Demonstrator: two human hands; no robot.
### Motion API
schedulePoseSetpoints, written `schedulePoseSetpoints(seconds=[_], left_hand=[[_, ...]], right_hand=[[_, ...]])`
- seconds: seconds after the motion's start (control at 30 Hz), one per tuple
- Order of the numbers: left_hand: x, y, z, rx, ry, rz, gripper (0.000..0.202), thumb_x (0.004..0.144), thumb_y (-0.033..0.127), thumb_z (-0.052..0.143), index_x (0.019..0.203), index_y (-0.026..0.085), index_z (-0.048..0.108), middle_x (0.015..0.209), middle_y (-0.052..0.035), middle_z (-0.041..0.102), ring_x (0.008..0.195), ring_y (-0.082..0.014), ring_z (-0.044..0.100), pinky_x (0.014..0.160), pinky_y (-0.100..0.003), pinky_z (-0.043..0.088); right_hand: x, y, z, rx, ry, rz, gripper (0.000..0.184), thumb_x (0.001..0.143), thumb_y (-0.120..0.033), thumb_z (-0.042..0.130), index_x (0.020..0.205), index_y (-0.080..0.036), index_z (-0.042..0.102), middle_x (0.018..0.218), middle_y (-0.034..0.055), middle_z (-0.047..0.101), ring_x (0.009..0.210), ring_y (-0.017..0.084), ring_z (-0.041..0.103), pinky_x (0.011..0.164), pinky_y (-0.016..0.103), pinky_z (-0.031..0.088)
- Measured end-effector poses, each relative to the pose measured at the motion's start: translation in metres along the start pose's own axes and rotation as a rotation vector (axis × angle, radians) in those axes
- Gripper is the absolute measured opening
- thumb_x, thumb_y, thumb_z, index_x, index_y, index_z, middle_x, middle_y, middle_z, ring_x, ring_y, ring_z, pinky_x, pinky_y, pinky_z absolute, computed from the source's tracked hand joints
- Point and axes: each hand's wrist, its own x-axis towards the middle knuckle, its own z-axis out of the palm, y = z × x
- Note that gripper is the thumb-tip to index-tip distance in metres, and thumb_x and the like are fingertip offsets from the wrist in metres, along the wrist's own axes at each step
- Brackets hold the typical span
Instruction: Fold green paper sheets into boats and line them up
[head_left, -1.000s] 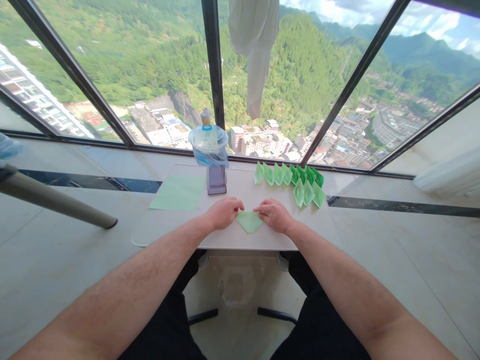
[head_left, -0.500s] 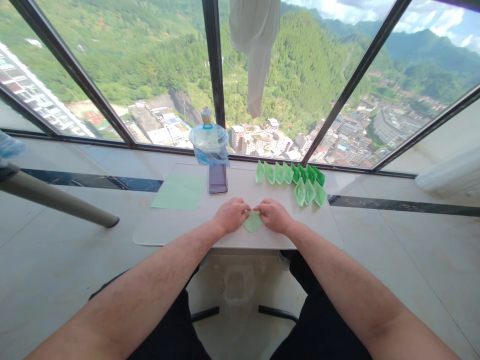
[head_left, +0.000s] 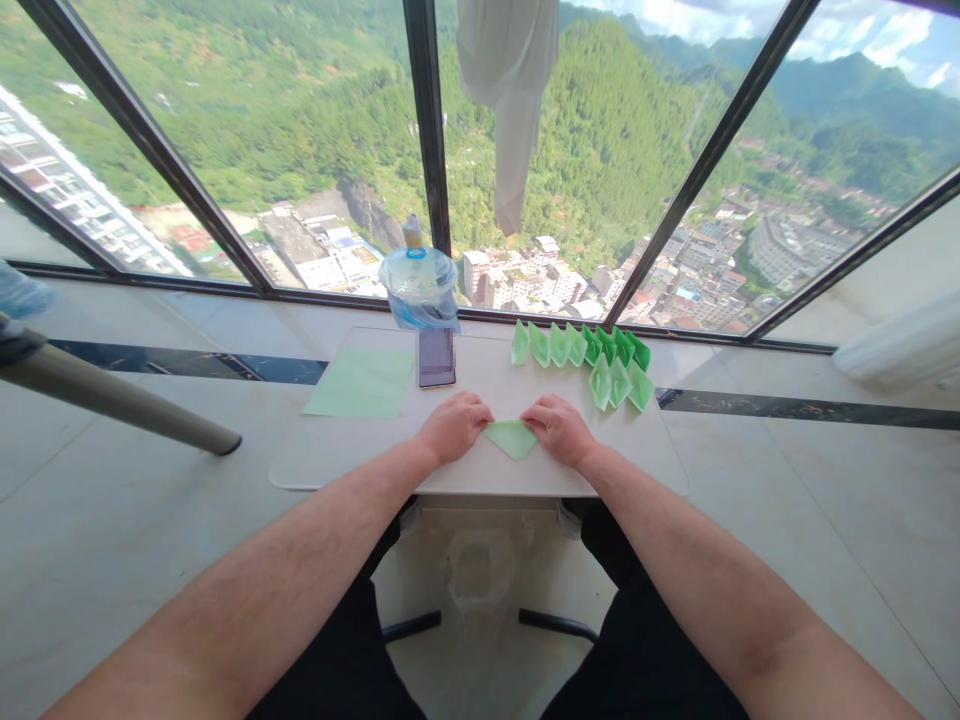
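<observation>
A folded piece of pale green paper [head_left: 513,439] lies near the front edge of the white table [head_left: 345,455], its long straight edge on the far side and its blunt tip toward me. My left hand [head_left: 456,427] pinches its left corner between thumb and fingers. At the opposite corner, my right hand [head_left: 559,428] grips the paper the same way. The fingertips cover both corners. Several folded green paper boats [head_left: 559,346], light and darker green, stand in two rows at the back right of the table.
Flat green paper [head_left: 361,384] lies at the table's left. A phone [head_left: 436,358] rests at the back beside it, before a plastic-covered water jug [head_left: 418,285] by the window. A grey pole [head_left: 135,400] slants in from the left.
Both hands have moved apart along the paper's far edge, toward its corners. More of the paper shows, now wider and flatter in outline.
</observation>
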Motion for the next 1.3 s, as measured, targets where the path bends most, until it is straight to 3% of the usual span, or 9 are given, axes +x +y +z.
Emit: schedulePoseSetpoints(seconds=[0.13, 0.3, 0.53, 0.73, 0.93, 1.3], left_hand=[[-0.001, 0.003, 0.000, 0.033, -0.006, 0.019, 0.025, 0.089, 0.017, 0.051, 0.093, 0.020, 0.076, 0.096, -0.0070, 0.070, 0.098, -0.0226, 0.061, 0.095, -0.036, 0.048], [0.000, 0.011, 0.006, 0.035, 0.012, 0.004, 0.027, 0.087, 0.027, 0.061, 0.109, 0.018, 0.075, 0.102, -0.0093, 0.069, 0.101, -0.0254, 0.061, 0.098, -0.041, 0.048], [0.002, 0.010, 0.009, 0.001, 0.002, -0.026, 0.023, 0.086, 0.024, 0.063, 0.105, 0.020, 0.076, 0.103, -0.0078, 0.069, 0.103, -0.0243, 0.061, 0.100, -0.039, 0.048], [0.002, 0.010, 0.008, 0.008, -0.004, -0.013, 0.023, 0.087, 0.023, 0.062, 0.106, 0.020, 0.076, 0.103, -0.0078, 0.069, 0.104, -0.0243, 0.061, 0.100, -0.040, 0.047], [0.002, 0.013, 0.008, 0.017, 0.009, 0.004, 0.023, 0.088, 0.021, 0.062, 0.106, 0.021, 0.076, 0.102, -0.0075, 0.068, 0.102, -0.0241, 0.060, 0.099, -0.040, 0.048], [-0.004, 0.005, 0.010, 0.109, 0.087, 0.200, 0.018, 0.090, 0.022, 0.063, 0.103, 0.021, 0.076, 0.093, -0.0061, 0.066, 0.091, -0.0200, 0.057, 0.087, -0.034, 0.048]], right_hand=[[-0.006, 0.003, -0.001, -0.026, 0.043, -0.054, 0.021, 0.092, -0.015, 0.059, 0.099, -0.023, 0.077, 0.097, 0.0066, 0.069, 0.094, 0.019, 0.058, 0.091, 0.031, 0.045], [-0.005, 0.007, 0.003, -0.027, 0.095, -0.104, 0.019, 0.089, -0.015, 0.063, 0.100, -0.023, 0.077, 0.095, 0.0073, 0.069, 0.091, 0.020, 0.060, 0.090, 0.034, 0.047], [-0.006, 0.026, -0.004, 0.083, 0.077, 0.017, 0.015, 0.089, -0.016, 0.064, 0.094, -0.022, 0.078, 0.089, 0.0056, 0.071, 0.087, 0.018, 0.065, 0.084, 0.030, 0.049], [-0.010, 0.029, -0.011, 0.060, 0.048, 0.017, 0.019, 0.091, -0.014, 0.059, 0.097, -0.020, 0.076, 0.091, 0.0068, 0.070, 0.091, 0.019, 0.064, 0.086, 0.032, 0.049], [-0.006, 0.013, -0.007, -0.002, 0.042, -0.065, 0.021, 0.084, -0.016, 0.068, 0.102, -0.021, 0.076, 0.097, 0.0072, 0.070, 0.095, 0.021, 0.061, 0.092, 0.036, 0.048], [-0.017, 0.012, 0.002, -0.150, 0.142, -0.232, 0.023, 0.094, -0.020, 0.059, 0.107, -0.024, 0.077, 0.092, 0.0072, 0.067, 0.087, 0.019, 0.055, 0.081, 0.031, 0.047]])
